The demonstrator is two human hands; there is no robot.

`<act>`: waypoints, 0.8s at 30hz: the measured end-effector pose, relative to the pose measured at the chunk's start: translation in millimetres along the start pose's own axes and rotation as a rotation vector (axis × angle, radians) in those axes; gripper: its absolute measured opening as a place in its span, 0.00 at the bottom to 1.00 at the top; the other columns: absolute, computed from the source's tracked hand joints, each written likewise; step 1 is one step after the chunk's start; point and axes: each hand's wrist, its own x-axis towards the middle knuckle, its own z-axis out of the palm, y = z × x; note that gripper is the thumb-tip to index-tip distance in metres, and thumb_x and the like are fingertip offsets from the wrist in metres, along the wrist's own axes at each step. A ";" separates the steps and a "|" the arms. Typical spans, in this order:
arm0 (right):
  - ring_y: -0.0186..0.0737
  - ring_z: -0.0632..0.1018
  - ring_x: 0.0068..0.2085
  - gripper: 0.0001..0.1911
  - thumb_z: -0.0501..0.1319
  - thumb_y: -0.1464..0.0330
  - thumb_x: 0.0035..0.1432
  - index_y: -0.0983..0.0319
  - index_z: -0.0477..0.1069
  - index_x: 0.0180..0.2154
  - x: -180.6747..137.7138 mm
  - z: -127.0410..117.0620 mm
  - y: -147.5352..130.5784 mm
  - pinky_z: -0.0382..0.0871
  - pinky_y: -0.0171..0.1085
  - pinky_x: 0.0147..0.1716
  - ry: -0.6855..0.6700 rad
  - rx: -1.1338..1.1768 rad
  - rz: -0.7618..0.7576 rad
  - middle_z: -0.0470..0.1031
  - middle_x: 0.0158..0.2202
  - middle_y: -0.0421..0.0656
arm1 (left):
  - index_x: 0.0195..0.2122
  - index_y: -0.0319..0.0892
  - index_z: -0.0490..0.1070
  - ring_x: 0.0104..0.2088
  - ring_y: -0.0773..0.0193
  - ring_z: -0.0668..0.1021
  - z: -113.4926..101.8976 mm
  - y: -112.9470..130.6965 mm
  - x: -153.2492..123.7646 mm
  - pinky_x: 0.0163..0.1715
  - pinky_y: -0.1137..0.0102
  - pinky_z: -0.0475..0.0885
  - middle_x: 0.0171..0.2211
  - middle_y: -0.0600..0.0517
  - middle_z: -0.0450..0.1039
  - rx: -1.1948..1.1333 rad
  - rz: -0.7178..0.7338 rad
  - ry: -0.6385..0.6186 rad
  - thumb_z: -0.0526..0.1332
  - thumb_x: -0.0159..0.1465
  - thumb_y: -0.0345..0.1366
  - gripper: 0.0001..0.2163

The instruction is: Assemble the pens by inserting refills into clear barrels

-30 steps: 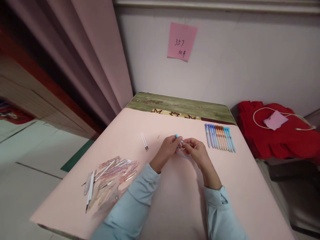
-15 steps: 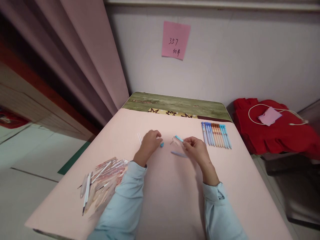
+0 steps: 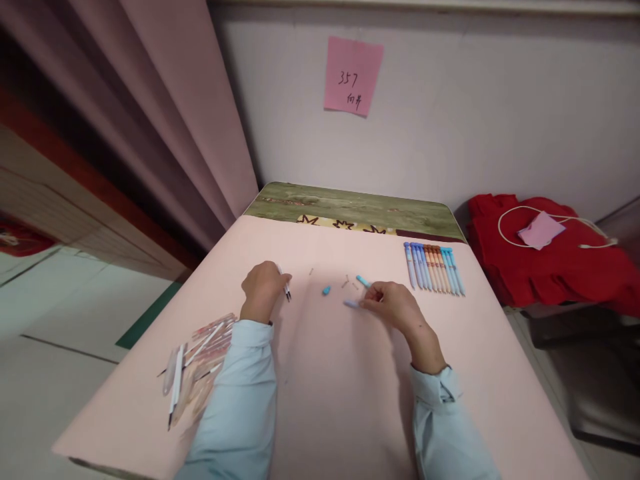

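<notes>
My left hand [image 3: 263, 288] is closed over white pen refills [image 3: 287, 292], whose dark tips stick out past the fingers. Between thumb and fingers, my right hand [image 3: 393, 303] pinches a pale blue pen barrel [image 3: 351, 304] at table height. Just beyond these fingers lies a bright blue pen piece [image 3: 363, 281]. A small blue pen top [image 3: 327, 291] sits on the table between both hands. Close by are a few tiny springs [image 3: 345, 283], and a single small spring [image 3: 311, 271] lies farther left.
A loose heap of pen barrels and refills [image 3: 200, 353] spreads over the left of the pink-covered table [image 3: 340, 400]. At the right back, several finished-looking pens [image 3: 435, 269] lie in a row. A red cloth [image 3: 520, 273] covers a seat beyond the right edge.
My left hand has moved left from beside the blue top to the refills. My right hand has left the bright blue piece on the table and taken hold of the pale barrel.
</notes>
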 end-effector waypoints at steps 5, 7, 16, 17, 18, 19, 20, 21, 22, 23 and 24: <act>0.36 0.73 0.30 0.06 0.70 0.66 0.46 0.56 0.75 0.27 -0.3 2.4 -4.6 0.54 0.34 0.26 -0.083 -0.173 -0.001 0.78 0.29 0.35 | 0.38 0.41 0.79 0.46 0.42 0.80 1.6 3.7 -0.9 0.36 0.60 0.71 0.45 0.37 0.79 -0.002 0.004 -0.024 0.62 0.56 0.41 0.13; 0.36 0.74 0.31 0.05 0.69 0.67 0.47 0.56 0.75 0.28 -0.4 4.2 -6.1 0.53 0.34 0.27 -0.074 -0.203 0.005 0.79 0.29 0.36 | 0.40 0.39 0.79 0.47 0.40 0.79 2.9 7.6 -4.0 0.37 0.59 0.72 0.46 0.35 0.78 0.013 0.019 -0.020 0.61 0.57 0.37 0.13; 0.38 0.73 0.31 0.02 0.65 0.68 0.51 0.56 0.75 0.27 -6.4 -1.7 -10.6 0.54 0.35 0.28 0.005 -0.187 -0.030 0.78 0.28 0.38 | 0.33 0.36 0.77 0.45 0.38 0.79 -2.4 14.5 -12.9 0.36 0.58 0.71 0.42 0.31 0.78 -0.030 0.076 0.092 0.59 0.57 0.31 0.08; 0.38 0.73 0.30 0.02 0.65 0.67 0.51 0.56 0.75 0.27 -7.1 -3.7 -10.4 0.55 0.35 0.28 0.016 -0.143 -0.036 0.77 0.27 0.38 | 0.30 0.37 0.76 0.42 0.41 0.80 -4.8 14.3 -13.6 0.34 0.60 0.71 0.39 0.33 0.79 -0.106 0.102 0.125 0.59 0.57 0.32 0.07; 0.37 0.73 0.30 0.03 0.65 0.65 0.51 0.56 0.75 0.27 -7.6 -5.4 -9.9 0.56 0.35 0.28 0.028 -0.084 -0.041 0.77 0.27 0.38 | 0.27 0.39 0.74 0.38 0.45 0.80 -7.0 15.1 -14.9 0.32 0.62 0.70 0.34 0.36 0.79 -0.229 0.137 0.152 0.59 0.57 0.34 0.06; 0.37 0.72 0.29 0.05 0.65 0.64 0.52 0.57 0.75 0.27 -8.0 -6.5 -9.5 0.57 0.35 0.27 0.039 -0.010 -0.048 0.76 0.26 0.38 | 0.26 0.40 0.72 0.33 0.51 0.80 -8.7 17.4 -17.0 0.29 0.65 0.69 0.30 0.40 0.78 -0.400 0.179 0.154 0.59 0.58 0.36 0.07; 0.37 0.72 0.28 0.06 0.65 0.63 0.52 0.57 0.75 0.27 -8.2 -6.8 -9.1 0.57 0.35 0.27 0.044 0.076 -0.059 0.75 0.25 0.38 | 0.25 0.41 0.71 0.28 0.56 0.78 -9.6 21.1 -20.0 0.26 0.67 0.68 0.26 0.44 0.76 -0.607 0.223 0.121 0.59 0.58 0.37 0.07; 0.36 0.72 0.28 0.06 0.65 0.62 0.53 0.58 0.75 0.28 -8.2 -6.3 -8.8 0.58 0.34 0.27 0.041 0.172 -0.074 0.75 0.25 0.38 | 0.25 0.41 0.70 0.23 0.61 0.75 -9.6 26.2 -23.5 0.23 0.70 0.66 0.23 0.47 0.74 -0.827 0.259 0.058 0.59 0.58 0.39 0.08; 0.36 0.71 0.27 0.07 0.65 0.61 0.53 0.58 0.76 0.31 -8.1 -5.1 -8.7 0.59 0.34 0.27 0.030 0.268 -0.091 0.75 0.25 0.38 | 0.26 0.41 0.69 0.20 0.65 0.72 -8.7 32.3 -27.4 0.20 0.71 0.64 0.21 0.50 0.72 -1.028 0.289 -0.020 0.60 0.58 0.40 0.08; 0.35 0.71 0.26 0.08 0.65 0.61 0.53 0.58 0.76 0.33 -7.7 -3.4 -8.7 0.60 0.34 0.26 0.010 0.358 -0.108 0.74 0.25 0.38 | 0.26 0.41 0.69 0.18 0.67 0.71 -7.1 38.7 -31.5 0.18 0.72 0.63 0.20 0.52 0.71 -1.185 0.311 -0.091 0.61 0.57 0.40 0.09; 0.35 0.70 0.26 0.10 0.65 0.60 0.53 0.58 0.77 0.36 -7.3 -1.6 -9.0 0.60 0.34 0.26 -0.014 0.434 -0.125 0.74 0.25 0.38 | 0.26 0.41 0.69 0.17 0.69 0.70 -4.9 45.1 -35.2 0.17 0.73 0.62 0.20 0.53 0.70 -1.291 0.320 -0.135 0.62 0.56 0.41 0.09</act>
